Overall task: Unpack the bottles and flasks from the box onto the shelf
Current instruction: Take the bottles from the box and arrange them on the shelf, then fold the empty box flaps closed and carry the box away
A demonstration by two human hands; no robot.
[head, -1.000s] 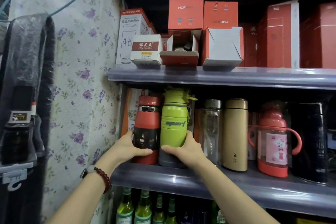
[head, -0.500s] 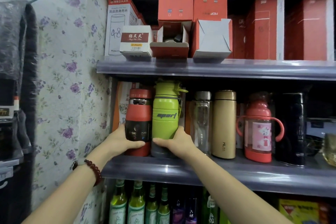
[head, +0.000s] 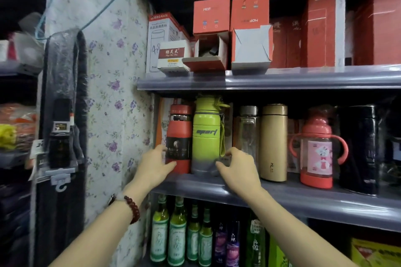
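Observation:
On the middle shelf point(head: 282, 197) a red bottle with a black label point(head: 180, 136) and a lime-green sport bottle with a grey base point(head: 206, 136) stand upright side by side at the left end. My left hand point(head: 153, 168) curls round the red bottle's lower left side, thumb across its base. My right hand point(head: 237, 169) cups the green bottle's grey base from the right, thumb and fingers curled against it. To the right stand a clear glass bottle point(head: 247, 134), a gold flask point(head: 273, 143), a pink handled bottle point(head: 316, 151) and a black flask point(head: 360, 149).
The shelf above point(head: 282, 78) carries red and white cartons, one lying open point(head: 208, 54). Green glass bottles point(head: 178, 232) fill the shelf below. A floral-papered wall point(head: 112, 93) closes the left side, with a hanging black item in plastic point(head: 63, 115) beside it.
Both hands have slid down from the bottles' middles to their bases and loosened. The two bottles stay in place on the shelf. The view has shifted.

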